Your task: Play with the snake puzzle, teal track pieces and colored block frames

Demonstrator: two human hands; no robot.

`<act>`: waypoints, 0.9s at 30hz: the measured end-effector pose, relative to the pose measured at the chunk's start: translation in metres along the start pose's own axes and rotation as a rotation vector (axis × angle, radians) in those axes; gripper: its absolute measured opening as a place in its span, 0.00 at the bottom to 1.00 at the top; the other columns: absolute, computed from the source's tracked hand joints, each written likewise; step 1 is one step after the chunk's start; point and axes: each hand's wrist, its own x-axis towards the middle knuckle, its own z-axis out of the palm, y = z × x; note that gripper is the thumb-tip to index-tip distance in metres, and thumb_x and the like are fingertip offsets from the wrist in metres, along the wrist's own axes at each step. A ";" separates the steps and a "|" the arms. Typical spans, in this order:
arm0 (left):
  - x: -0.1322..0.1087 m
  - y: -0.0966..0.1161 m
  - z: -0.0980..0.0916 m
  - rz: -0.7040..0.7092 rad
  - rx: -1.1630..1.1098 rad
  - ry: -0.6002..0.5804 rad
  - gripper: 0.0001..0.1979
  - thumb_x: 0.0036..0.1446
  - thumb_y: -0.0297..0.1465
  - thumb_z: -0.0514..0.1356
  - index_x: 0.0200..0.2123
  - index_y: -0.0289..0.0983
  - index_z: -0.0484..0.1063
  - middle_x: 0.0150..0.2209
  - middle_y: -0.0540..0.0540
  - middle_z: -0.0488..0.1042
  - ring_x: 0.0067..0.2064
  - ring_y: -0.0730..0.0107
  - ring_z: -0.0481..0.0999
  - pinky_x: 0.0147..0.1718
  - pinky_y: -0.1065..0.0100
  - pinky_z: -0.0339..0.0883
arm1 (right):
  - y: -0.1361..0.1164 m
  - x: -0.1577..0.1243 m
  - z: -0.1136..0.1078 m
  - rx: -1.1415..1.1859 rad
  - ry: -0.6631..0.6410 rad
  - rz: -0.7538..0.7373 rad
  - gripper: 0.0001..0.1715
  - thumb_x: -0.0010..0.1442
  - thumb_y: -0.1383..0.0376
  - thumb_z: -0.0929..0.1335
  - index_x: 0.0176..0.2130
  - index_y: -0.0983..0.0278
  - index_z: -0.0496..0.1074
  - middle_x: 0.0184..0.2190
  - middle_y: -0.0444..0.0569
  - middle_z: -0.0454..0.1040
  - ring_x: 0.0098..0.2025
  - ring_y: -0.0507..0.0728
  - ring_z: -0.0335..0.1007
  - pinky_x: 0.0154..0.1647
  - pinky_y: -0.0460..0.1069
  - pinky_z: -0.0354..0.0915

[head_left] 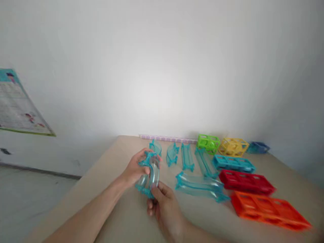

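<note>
Wrapping the left hand [136, 167] around the upper end of a curved, see-through blue piece [155, 172] and pinching its lower end between thumb and fingers of the right hand [165, 204], over the desk [126, 216]. Just beyond and to the right, more see-through pieces [187, 157], curved and straight. Farther right, a blue frame [234, 163], a red frame [245, 182], an orange frame [268, 209]; behind, a green frame [209, 143], a yellow frame [233, 147], a dark blue frame [260, 147].

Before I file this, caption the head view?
Left hand and right hand hold a clear blue curved piece at a beige table.
</note>
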 end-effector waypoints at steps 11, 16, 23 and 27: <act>0.002 -0.004 0.004 0.014 0.081 0.118 0.31 0.37 0.50 0.69 0.41 0.38 0.70 0.37 0.44 0.76 0.32 0.67 0.75 0.29 0.70 0.67 | 0.006 0.000 0.000 0.039 0.003 0.011 0.23 0.51 0.50 0.72 0.26 0.65 0.63 0.14 0.38 0.63 0.16 0.46 0.54 0.17 0.42 0.51; 0.010 -0.010 -0.005 -0.092 0.278 0.324 0.20 0.45 0.46 0.67 0.33 0.35 0.72 0.25 0.50 0.71 0.24 0.77 0.68 0.23 0.76 0.61 | 0.002 -0.004 0.002 0.210 0.062 -0.011 0.23 0.51 0.49 0.71 0.28 0.64 0.62 0.20 0.39 0.64 0.17 0.47 0.57 0.16 0.44 0.53; 0.016 -0.011 -0.017 -0.178 0.086 0.501 0.17 0.49 0.44 0.63 0.26 0.35 0.67 0.23 0.50 0.70 0.24 0.72 0.70 0.23 0.71 0.65 | 0.003 -0.011 0.002 0.063 -0.094 0.006 0.24 0.47 0.52 0.73 0.34 0.63 0.63 0.20 0.35 0.61 0.15 0.44 0.51 0.14 0.42 0.49; 0.012 -0.011 -0.019 -0.262 0.260 0.165 0.15 0.48 0.41 0.65 0.28 0.35 0.68 0.27 0.49 0.71 0.29 0.69 0.72 0.29 0.68 0.68 | 0.005 -0.018 0.003 -0.238 -0.331 -0.015 0.26 0.47 0.49 0.74 0.34 0.65 0.65 0.19 0.35 0.59 0.17 0.44 0.49 0.17 0.42 0.46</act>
